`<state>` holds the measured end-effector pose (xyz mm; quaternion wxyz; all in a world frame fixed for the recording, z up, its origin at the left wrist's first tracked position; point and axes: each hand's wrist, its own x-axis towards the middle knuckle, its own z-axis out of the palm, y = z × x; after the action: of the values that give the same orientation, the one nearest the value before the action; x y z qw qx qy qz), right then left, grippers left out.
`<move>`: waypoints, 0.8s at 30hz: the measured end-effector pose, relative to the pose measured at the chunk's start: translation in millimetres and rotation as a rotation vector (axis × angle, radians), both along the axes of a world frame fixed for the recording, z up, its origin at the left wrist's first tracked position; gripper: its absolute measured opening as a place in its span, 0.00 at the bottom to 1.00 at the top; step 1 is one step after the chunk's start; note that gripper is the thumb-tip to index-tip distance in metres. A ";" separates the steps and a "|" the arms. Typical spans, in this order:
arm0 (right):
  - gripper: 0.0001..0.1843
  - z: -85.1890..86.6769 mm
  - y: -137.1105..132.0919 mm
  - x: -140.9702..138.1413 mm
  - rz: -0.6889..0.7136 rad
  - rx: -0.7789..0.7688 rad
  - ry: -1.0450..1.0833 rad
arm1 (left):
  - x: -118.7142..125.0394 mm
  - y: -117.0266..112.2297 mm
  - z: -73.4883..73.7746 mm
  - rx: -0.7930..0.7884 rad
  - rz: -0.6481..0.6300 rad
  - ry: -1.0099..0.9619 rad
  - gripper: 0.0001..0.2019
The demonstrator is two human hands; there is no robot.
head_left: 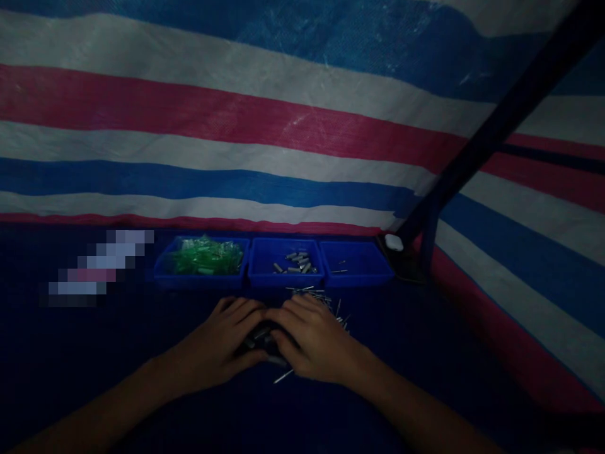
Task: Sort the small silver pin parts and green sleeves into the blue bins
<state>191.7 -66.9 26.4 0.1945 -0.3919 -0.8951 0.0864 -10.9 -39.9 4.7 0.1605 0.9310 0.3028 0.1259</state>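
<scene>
My left hand (239, 337) and my right hand (309, 334) rest on the dark blue table with their fingertips meeting, curved around several small metal cylinders (267, 339). The thumbs stand apart from the fingers on both hands, and neither visibly grips a part. A thin metal pin (283, 377) pokes out below my right thumb. Beyond and to the right of that hand lies a loose heap of thin metal pins (339, 312). My hands partly hide the cylinders, and the dim light blurs their details.
Behind my hands stand three blue trays in a row: one with green plastic pieces (205, 255), one with metal cylinders (299, 261), and one with a few pins (339, 270). A white case (394, 242) lies at the back right, near a dark slanted post (477, 154). Striped sheeting (227, 116) hangs behind.
</scene>
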 end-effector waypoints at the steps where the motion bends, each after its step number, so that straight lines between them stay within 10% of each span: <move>1: 0.15 -0.6 0.0 -0.5 0.002 -0.012 -0.009 | -0.4 0.7 0.0 0.000 -0.006 0.005 0.15; 24: 0.20 -22.7 5.3 -6.2 0.025 -0.142 0.007 | -15.3 16.3 -12.5 -0.061 0.065 -0.071 0.05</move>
<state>185.5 -61.6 3.7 0.1680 -0.3933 -0.8908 0.1535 -26.2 -23.6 -7.8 0.1952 0.9102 0.3309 0.1548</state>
